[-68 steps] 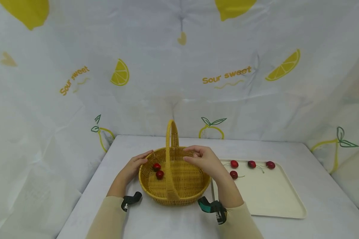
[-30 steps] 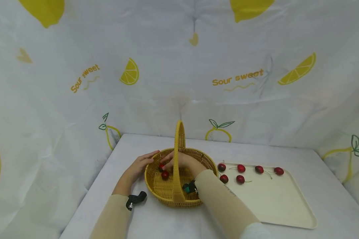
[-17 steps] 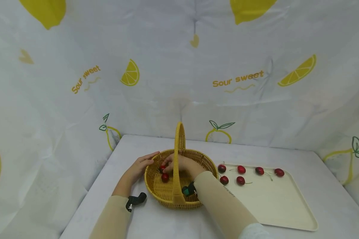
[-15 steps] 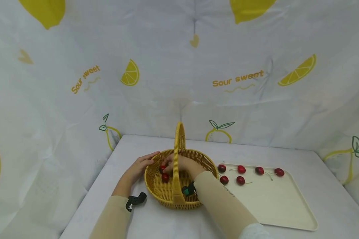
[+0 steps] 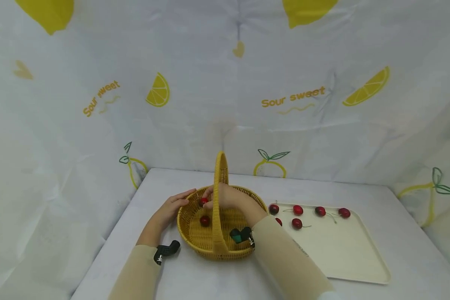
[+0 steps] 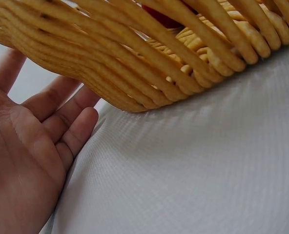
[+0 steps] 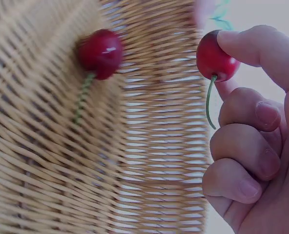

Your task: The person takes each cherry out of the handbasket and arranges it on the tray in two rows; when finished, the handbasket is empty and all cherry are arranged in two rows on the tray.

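Observation:
A yellow wicker basket (image 5: 233, 255) with a tall arched handle (image 5: 217, 208) stands on the white-covered table. My right hand (image 5: 230, 196) reaches in under the handle and pinches a red cherry (image 7: 214, 58) between thumb and index finger. Its green stem hangs down, and the other fingers are curled. A second cherry (image 5: 205, 221) lies on the basket floor, apart from the held one. My left hand (image 5: 169, 209) rests against the basket's left rim; in the left wrist view its fingers lie loosely along the woven wall.
To the right of the basket is a cream tray (image 5: 345, 254) bearing several stemmed cherries (image 5: 297, 223) along its far side. My right forearm crosses over the tray's near left corner. A lemon-print curtain (image 5: 195, 104) hangs behind the table.
My right hand has gone down into the basket, taken hold of one of the two cherries there and raised it off the floor. The left hand keeps its place at the rim.

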{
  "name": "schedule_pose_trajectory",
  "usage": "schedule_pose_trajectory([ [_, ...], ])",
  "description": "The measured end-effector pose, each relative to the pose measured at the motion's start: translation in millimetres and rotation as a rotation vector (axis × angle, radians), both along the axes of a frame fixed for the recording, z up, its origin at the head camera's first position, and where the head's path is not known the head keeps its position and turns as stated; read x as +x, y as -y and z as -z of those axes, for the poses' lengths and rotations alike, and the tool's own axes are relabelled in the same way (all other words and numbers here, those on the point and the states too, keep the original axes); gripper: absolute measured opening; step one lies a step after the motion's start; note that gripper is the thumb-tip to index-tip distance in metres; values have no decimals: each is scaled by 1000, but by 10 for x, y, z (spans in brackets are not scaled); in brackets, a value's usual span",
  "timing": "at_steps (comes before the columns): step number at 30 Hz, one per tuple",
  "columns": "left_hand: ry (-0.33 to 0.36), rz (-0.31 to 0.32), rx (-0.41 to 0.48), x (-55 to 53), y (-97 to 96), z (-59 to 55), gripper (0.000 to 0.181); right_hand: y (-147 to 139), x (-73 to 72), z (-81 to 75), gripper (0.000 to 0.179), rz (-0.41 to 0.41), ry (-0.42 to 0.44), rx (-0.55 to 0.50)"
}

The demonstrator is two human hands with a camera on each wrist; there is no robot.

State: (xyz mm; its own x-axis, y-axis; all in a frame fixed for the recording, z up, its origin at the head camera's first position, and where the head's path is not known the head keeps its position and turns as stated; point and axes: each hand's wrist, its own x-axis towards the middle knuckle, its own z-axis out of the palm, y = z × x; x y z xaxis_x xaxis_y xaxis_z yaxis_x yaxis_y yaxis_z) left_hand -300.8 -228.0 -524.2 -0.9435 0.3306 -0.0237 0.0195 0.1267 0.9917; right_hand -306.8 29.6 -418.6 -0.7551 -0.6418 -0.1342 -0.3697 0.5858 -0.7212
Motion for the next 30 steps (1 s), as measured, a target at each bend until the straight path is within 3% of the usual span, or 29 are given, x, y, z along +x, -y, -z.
schedule_pose_trajectory([
  [6, -24, -1, -19, 2, 21, 2, 54, -261, 189, -166, 25, 56, -28, -130],
  [15, -19, 9, 3, 3, -10, 14, 56, -770, 607, -193, 30, 226, -54, -336],
  [25, -12, 8, 19, -2, 0, 36, 55, -1194, 992, -165, 28, 372, -78, -431],
  [30, -14, -6, 4, -6, 15, 31, 54, -1388, 1067, -135, 30, 416, -78, -462],
])
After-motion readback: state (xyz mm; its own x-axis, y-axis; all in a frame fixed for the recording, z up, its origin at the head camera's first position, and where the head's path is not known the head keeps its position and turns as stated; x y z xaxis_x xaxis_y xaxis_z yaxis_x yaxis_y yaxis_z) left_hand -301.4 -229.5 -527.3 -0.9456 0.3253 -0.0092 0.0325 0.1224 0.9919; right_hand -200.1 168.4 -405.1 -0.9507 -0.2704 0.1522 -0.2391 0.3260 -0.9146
